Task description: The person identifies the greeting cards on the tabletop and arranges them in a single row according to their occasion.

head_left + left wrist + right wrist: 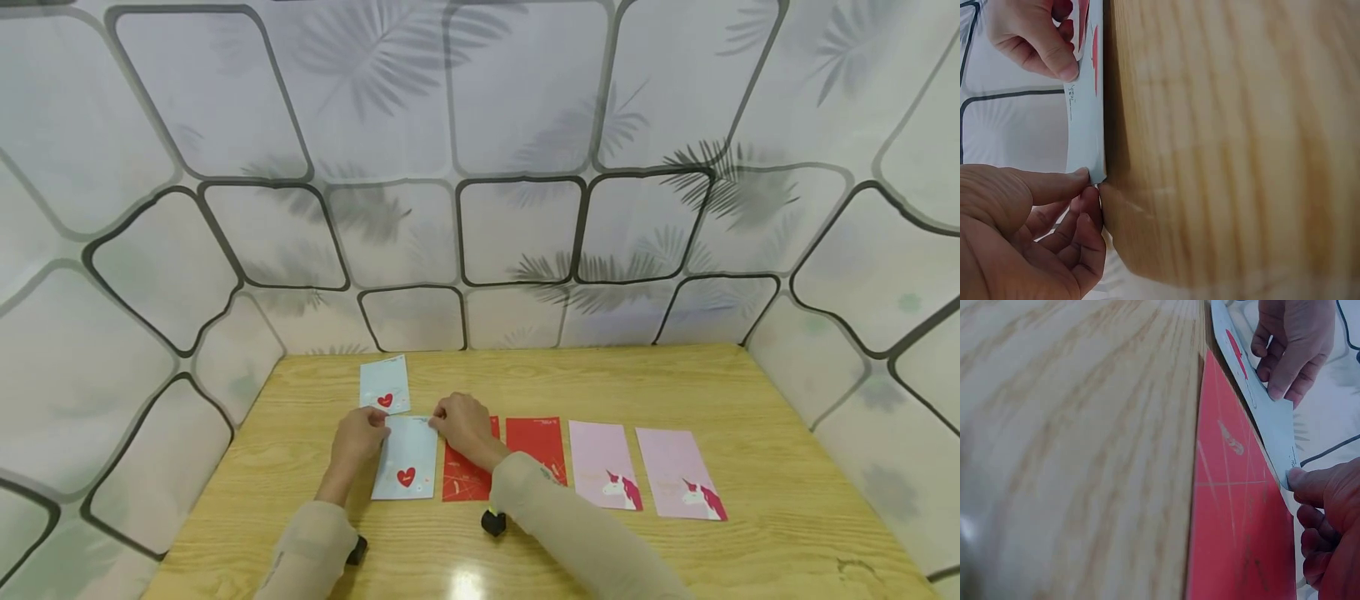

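A light blue card with a red heart [406,460] lies on the wooden table [675,383], its far edge lifted a little. My left hand [377,428] pinches its far left corner. My right hand [439,418] pinches its far right corner. In the left wrist view my left hand [1088,187] grips the card [1085,125] at its corner, and my right hand [1063,59] holds the other corner. The right wrist view shows my right hand [1294,484] on the card [1266,412], beside a red envelope [1241,525].
A second light blue heart card [385,384] lies just behind. To the right, in a row, lie two red envelopes [537,446] and two pink unicorn envelopes [604,465]. Patterned walls [480,208] close in the table on three sides.
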A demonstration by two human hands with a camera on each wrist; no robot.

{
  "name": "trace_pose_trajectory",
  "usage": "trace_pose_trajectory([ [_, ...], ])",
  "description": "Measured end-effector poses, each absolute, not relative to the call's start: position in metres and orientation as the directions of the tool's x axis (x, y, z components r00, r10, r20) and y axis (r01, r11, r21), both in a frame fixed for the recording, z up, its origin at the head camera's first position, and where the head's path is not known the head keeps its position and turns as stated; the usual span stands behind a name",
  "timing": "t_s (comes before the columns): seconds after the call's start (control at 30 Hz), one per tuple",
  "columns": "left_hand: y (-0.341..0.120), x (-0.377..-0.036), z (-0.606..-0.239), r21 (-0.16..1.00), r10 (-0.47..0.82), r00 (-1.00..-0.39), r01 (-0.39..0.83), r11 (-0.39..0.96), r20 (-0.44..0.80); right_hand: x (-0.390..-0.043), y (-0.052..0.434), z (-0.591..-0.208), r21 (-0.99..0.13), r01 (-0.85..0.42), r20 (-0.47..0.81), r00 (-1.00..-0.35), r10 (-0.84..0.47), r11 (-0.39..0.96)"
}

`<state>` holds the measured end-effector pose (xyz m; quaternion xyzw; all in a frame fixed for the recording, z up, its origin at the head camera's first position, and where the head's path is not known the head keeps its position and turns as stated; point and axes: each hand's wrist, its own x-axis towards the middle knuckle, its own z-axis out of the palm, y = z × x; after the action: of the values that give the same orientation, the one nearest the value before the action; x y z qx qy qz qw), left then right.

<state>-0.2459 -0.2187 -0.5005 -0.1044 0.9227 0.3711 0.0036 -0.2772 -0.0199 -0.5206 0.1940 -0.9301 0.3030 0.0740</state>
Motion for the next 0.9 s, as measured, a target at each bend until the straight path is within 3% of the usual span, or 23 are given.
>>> trace_pose_trajectory([
  [0.3,-0.2171,-0.2457,-0.5036,0.632,-0.172,-0.985,-0.137,0.763,-0.006,-0.2768,-0.0210,-0.5212,-0.513,-0.403,0.248,-0.915,-0.318,0.758],
  [0.9,-0.2133,-0.2492,-0.5051,0.643,-0.205,-0.979,-0.159,0.749,-0.004,-0.2794,-0.0223,-0.5218,-0.468,-0.396,0.244,-0.917,-0.315,0.790],
])
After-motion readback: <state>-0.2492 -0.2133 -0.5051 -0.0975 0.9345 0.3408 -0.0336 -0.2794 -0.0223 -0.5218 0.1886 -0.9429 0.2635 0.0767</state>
